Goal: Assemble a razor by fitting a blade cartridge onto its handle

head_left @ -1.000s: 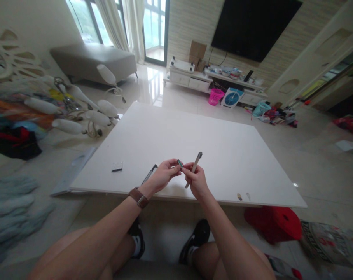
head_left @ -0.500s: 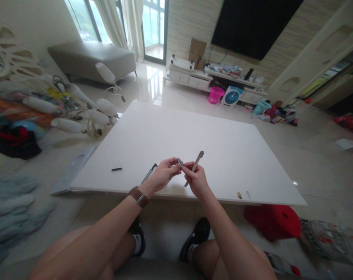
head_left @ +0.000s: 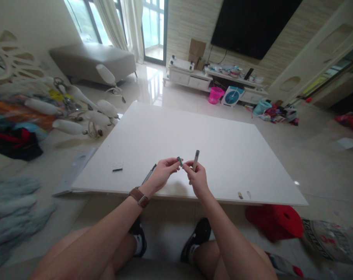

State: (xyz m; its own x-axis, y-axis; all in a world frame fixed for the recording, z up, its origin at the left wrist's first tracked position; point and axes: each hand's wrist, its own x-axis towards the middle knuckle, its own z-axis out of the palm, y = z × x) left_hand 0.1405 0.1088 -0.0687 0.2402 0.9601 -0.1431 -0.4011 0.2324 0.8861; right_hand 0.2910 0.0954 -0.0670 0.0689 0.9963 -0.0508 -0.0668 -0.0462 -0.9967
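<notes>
My left hand pinches a small green piece between thumb and fingers, above the near edge of a large white board. My right hand touches that piece with its fingertips and grips a slim grey pen-like tool, whose tip points up and away. The two hands meet close together. A brown watch strap sits on my left wrist. A dark thin stick lies on the board just under my left hand.
A small black-and-white chip lies on the board to the left. Two tiny bits rest near its front right edge. A red stool stands below right. White lamp parts clutter the floor at left.
The pen-like tool in my right hand has swung from a rightward slant to nearly upright. Both hands have stayed together at the same spot.
</notes>
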